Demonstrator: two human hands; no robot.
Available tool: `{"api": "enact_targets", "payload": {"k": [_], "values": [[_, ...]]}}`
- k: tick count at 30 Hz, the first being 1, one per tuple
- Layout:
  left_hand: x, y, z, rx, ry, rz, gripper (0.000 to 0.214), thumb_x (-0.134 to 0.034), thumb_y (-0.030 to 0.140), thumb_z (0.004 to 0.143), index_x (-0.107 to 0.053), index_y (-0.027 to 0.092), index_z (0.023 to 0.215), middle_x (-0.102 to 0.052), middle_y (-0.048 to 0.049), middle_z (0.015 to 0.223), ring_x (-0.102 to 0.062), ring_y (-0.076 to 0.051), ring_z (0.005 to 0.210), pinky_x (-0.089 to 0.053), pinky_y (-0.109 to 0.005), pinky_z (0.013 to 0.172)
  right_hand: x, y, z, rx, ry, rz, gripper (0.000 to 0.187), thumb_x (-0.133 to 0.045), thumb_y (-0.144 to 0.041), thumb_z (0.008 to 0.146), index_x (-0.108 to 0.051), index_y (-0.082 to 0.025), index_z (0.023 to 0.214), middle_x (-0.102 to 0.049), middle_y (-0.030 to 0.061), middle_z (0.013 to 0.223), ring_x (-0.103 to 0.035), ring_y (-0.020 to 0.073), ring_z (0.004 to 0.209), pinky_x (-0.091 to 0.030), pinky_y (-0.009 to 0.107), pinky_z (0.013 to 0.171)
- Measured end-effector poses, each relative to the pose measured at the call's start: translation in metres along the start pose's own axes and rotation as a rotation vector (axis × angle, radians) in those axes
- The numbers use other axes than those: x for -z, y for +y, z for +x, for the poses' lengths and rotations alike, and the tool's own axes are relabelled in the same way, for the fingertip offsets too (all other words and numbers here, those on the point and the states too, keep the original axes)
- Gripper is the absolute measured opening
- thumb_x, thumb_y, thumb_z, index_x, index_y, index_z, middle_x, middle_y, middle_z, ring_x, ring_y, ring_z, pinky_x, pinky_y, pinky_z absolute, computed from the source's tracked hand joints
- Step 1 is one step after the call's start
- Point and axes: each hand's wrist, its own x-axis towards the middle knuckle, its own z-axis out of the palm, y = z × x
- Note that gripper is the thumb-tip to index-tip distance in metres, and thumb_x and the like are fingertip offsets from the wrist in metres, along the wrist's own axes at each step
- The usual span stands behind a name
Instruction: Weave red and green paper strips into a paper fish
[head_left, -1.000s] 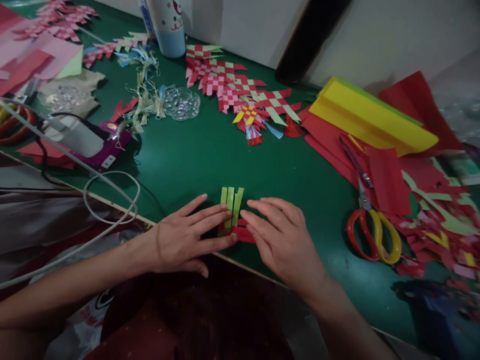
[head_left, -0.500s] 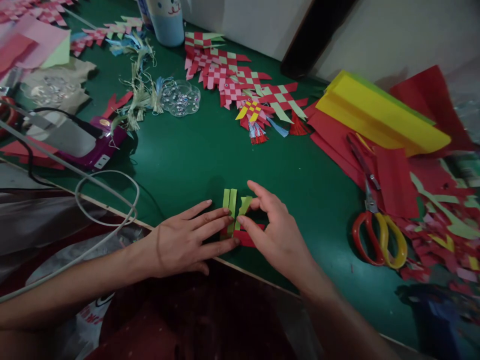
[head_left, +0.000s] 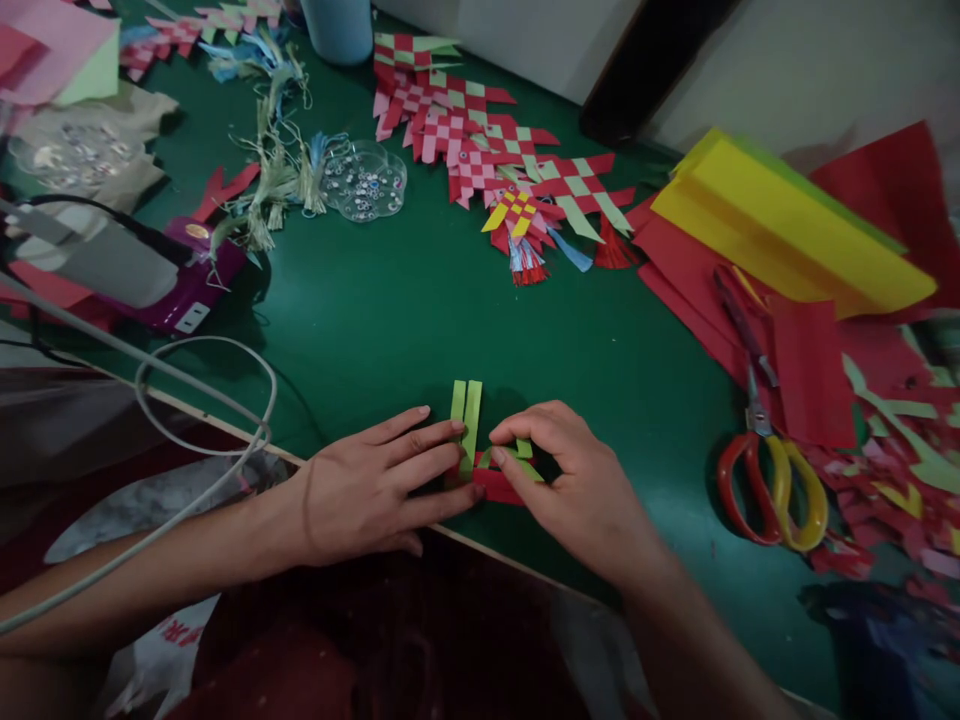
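Note:
Two light green paper strips [head_left: 471, 412] stand side by side, pointing away from me, near the table's front edge. Flat over their lower left part lies my left hand [head_left: 375, 485], fingers spread, its fingertips pressing the paper. A red paper strip [head_left: 497, 487] runs crosswise from under those fingertips to below my right hand [head_left: 589, 490]. Thumb and forefinger of my right hand are pinched on another green paper strip [head_left: 529, 470], which bends to the right over the red one. My fingers hide part of the weave.
Red-and-yellow-handled scissors [head_left: 772, 490] lie on the right, beside paper scraps [head_left: 900, 500] and folded yellow paper [head_left: 787, 225]. Woven paper fish [head_left: 465, 130], a dish of small beads [head_left: 365, 182] and tassels [head_left: 274, 170] lie farther back. A white cable [head_left: 206, 340] loops at the left.
My right hand has turned and bent its green strip from upright over to the right, closing its fingers lower. My left hand stays pressed on the paper. The view has shifted slightly.

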Motion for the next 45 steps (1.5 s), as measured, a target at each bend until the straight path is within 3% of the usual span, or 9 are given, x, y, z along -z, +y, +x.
{"api": "enact_targets", "payload": {"k": [7, 14, 18, 21, 25, 29, 34, 39, 45], "values": [[0.001, 0.003, 0.002, 0.013, 0.03, -0.017, 0.065, -0.068, 0.054, 0.079, -0.048, 0.025, 0.134, -0.054, -0.0102, 0.13, -0.037, -0.03, 0.137, -0.022, -0.049, 0.117, -0.001, 0.004, -0.002, -0.066, -0.031, -0.012, 0.015, -0.055, -0.022, 0.087, -0.064, -0.027, 0.097, -0.071, -0.0008, 0.093, -0.066, 0.0144, 0.08, -0.05, 0.026, 0.069], [0.001, 0.003, 0.002, 0.024, 0.018, -0.013, 0.068, -0.068, 0.054, 0.079, -0.046, 0.026, 0.137, -0.053, -0.0099, 0.131, -0.035, -0.03, 0.138, -0.021, -0.049, 0.118, -0.005, 0.004, 0.005, 0.012, -0.033, -0.065, 0.02, -0.054, -0.017, 0.086, -0.062, -0.025, 0.102, -0.071, 0.0008, 0.097, -0.066, 0.0161, 0.089, -0.05, 0.028, 0.076], [0.001, 0.004, 0.001, 0.03, 0.024, -0.008, 0.073, -0.073, 0.052, 0.074, -0.044, 0.032, 0.138, -0.052, -0.0084, 0.132, -0.035, -0.029, 0.138, -0.022, -0.049, 0.117, -0.006, 0.004, 0.007, 0.038, -0.049, -0.089, 0.022, -0.052, -0.013, 0.086, -0.062, -0.024, 0.103, -0.071, 0.001, 0.097, -0.066, 0.016, 0.09, -0.05, 0.028, 0.075], [0.0, 0.005, 0.0, 0.01, 0.03, 0.002, 0.071, -0.074, 0.053, 0.074, -0.045, 0.035, 0.137, -0.05, -0.0063, 0.136, -0.033, -0.029, 0.139, -0.013, -0.053, 0.119, -0.005, 0.003, 0.006, 0.034, -0.04, -0.109, 0.024, -0.052, -0.012, 0.085, -0.062, -0.025, 0.103, -0.071, 0.0003, 0.098, -0.066, 0.0151, 0.089, -0.05, 0.027, 0.074], [0.0, 0.008, -0.003, -0.031, 0.067, 0.043, 0.054, -0.064, 0.051, 0.083, -0.053, 0.027, 0.13, -0.055, -0.0037, 0.134, -0.038, -0.026, 0.136, -0.001, -0.052, 0.12, -0.003, 0.0, -0.001, -0.02, -0.032, -0.119, 0.021, -0.054, -0.016, 0.086, -0.062, -0.025, 0.103, -0.072, -0.0009, 0.096, -0.067, 0.0137, 0.081, -0.05, 0.025, 0.07], [-0.001, 0.012, -0.005, 0.009, 0.148, 0.06, 0.047, -0.054, 0.05, 0.091, -0.058, 0.017, 0.124, -0.061, -0.0076, 0.126, -0.047, -0.025, 0.128, -0.014, -0.047, 0.121, -0.002, -0.004, -0.006, -0.101, -0.026, -0.071, 0.02, -0.055, -0.019, 0.085, -0.062, -0.025, 0.102, -0.072, -0.0014, 0.091, -0.068, 0.0135, 0.078, -0.05, 0.024, 0.067], [-0.002, 0.019, -0.003, 0.038, 0.187, 0.019, 0.052, -0.052, 0.055, 0.09, -0.056, 0.018, 0.125, -0.062, -0.0102, 0.121, -0.051, -0.026, 0.123, -0.035, -0.048, 0.112, -0.001, -0.006, -0.007, -0.162, -0.045, -0.043, 0.022, -0.054, -0.021, 0.086, -0.061, -0.025, 0.106, -0.072, -0.0009, 0.094, -0.068, 0.0139, 0.079, -0.051, 0.025, 0.07], [-0.005, 0.032, 0.007, 0.137, 0.262, 0.039, 0.056, -0.047, 0.063, 0.088, -0.058, 0.021, 0.123, -0.062, -0.0097, 0.117, -0.054, -0.025, 0.117, -0.037, -0.047, 0.11, -0.001, -0.005, -0.007, -0.186, -0.036, -0.029, 0.024, -0.054, -0.023, 0.086, -0.06, -0.026, 0.109, -0.072, 0.0, 0.097, -0.069, 0.0148, 0.08, -0.051, 0.027, 0.071], [-0.012, 0.047, 0.02, 0.335, 0.219, 0.056, 0.068, -0.04, 0.073, 0.083, -0.056, 0.025, 0.129, -0.06, -0.0107, 0.117, -0.052, -0.028, 0.119, -0.032, -0.053, 0.11, -0.001, -0.003, -0.004, -0.179, -0.047, -0.009, 0.024, -0.053, -0.023, 0.086, -0.06, -0.026, 0.109, -0.072, 0.0005, 0.095, -0.069, 0.0156, 0.078, -0.05, 0.027, 0.067]]}}
